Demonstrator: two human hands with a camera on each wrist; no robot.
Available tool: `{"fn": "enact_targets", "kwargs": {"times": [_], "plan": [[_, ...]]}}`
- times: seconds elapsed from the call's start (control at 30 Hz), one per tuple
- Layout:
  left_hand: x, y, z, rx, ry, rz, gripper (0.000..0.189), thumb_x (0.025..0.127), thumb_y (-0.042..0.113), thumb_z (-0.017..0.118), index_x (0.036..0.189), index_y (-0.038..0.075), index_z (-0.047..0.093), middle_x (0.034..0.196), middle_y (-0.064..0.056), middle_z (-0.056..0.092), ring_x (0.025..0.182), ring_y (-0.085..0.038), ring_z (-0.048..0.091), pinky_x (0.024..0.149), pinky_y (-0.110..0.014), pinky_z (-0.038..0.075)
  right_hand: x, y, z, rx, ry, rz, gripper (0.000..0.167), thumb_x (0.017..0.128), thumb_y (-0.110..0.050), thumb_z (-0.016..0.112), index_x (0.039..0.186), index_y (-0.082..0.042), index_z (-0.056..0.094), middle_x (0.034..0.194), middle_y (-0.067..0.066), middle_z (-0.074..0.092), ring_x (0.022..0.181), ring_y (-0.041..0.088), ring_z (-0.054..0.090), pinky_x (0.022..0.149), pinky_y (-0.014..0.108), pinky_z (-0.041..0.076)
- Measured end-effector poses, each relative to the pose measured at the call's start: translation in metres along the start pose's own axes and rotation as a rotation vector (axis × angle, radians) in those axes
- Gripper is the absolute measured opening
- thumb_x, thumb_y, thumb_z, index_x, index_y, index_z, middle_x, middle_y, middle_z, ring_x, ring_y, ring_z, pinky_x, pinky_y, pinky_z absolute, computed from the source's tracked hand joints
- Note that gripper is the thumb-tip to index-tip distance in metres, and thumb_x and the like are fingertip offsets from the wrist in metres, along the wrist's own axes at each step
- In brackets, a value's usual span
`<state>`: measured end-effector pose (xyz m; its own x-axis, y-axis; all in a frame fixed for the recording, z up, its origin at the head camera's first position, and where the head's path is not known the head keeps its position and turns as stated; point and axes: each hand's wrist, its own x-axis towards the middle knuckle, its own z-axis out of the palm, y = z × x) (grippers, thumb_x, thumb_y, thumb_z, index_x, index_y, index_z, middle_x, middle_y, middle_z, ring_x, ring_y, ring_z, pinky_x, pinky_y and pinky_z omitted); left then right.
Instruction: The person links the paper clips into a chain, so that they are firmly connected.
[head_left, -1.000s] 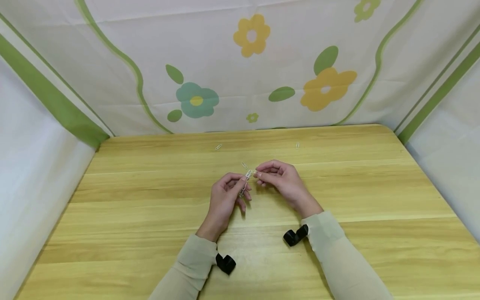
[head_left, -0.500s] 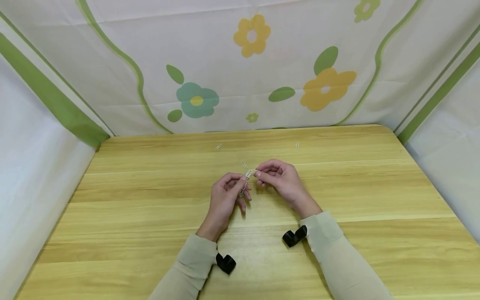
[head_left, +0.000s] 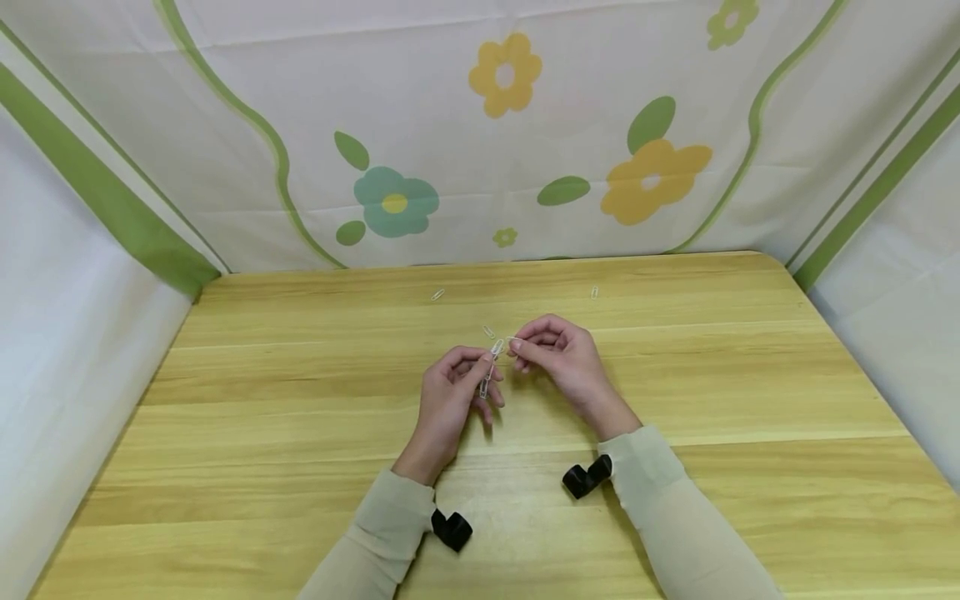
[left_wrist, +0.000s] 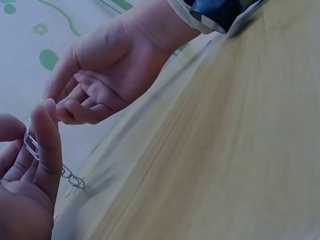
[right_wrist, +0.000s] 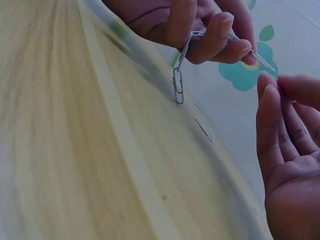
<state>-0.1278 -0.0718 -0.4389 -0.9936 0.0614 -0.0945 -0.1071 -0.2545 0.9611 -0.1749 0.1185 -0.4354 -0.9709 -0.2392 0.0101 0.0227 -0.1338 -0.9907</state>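
A short chain of linked silver paper clips [head_left: 484, 387] hangs from my left hand [head_left: 452, 390], which pinches its upper part between thumb and fingers. In the right wrist view the lowest paper clip [right_wrist: 178, 87] dangles below the fingers, and one clip end [right_wrist: 262, 61] sticks out past the fingertips. Just to the right, my right hand [head_left: 561, 358] pinches a pale paper clip [head_left: 512, 338], mostly covered by thumb and forefinger. Both hands are close together above the table. Whether the right hand's clip touches the chain, I cannot tell.
One loose paper clip [head_left: 488, 332] lies on the wooden table [head_left: 262, 450] just beyond the hands. Farther back are another paper clip [head_left: 438, 294] at the left and one more paper clip [head_left: 595, 292] at the right. A flowered curtain [head_left: 450, 125] stands behind the table.
My right hand has shifted slightly up and away from the left hand, still pinching its paper clip. The left hand keeps its place, while the chain's lower end hangs a little lower.
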Motion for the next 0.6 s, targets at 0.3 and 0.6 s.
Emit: {"fn": "enact_targets", "kwargs": {"times": [0.3, 0.6], "plan": [[-0.0009, 0.0014, 0.0018, 0.001, 0.015, -0.001, 0.019, 0.108, 0.014, 0.066, 0.118, -0.002, 0.068, 0.090, -0.009, 0.074, 0.053, -0.016, 0.068, 0.044, -0.027, 0.053, -0.0021, -0.0022, 0.0056, 0.044, 0.016, -0.044, 0.011, 0.096, 0.005, 0.072, 0.104, -0.003, 0.072, 0.094, 0.001, 0.078, 0.082, 0.013, 0.077, 0.082, 0.029, 0.066], [-0.0041, 0.0036, 0.0043, 0.046, 0.016, 0.005, 0.020, 0.108, 0.015, 0.067, 0.120, -0.002, 0.068, 0.095, -0.019, 0.074, 0.053, -0.016, 0.068, 0.045, -0.028, 0.054, -0.0032, -0.0057, 0.0067, -0.066, -0.026, -0.023, 0.027, 0.097, 0.004, 0.074, 0.124, 0.008, 0.070, 0.102, 0.014, 0.078, 0.087, 0.022, 0.078, 0.083, 0.031, 0.067]]}}
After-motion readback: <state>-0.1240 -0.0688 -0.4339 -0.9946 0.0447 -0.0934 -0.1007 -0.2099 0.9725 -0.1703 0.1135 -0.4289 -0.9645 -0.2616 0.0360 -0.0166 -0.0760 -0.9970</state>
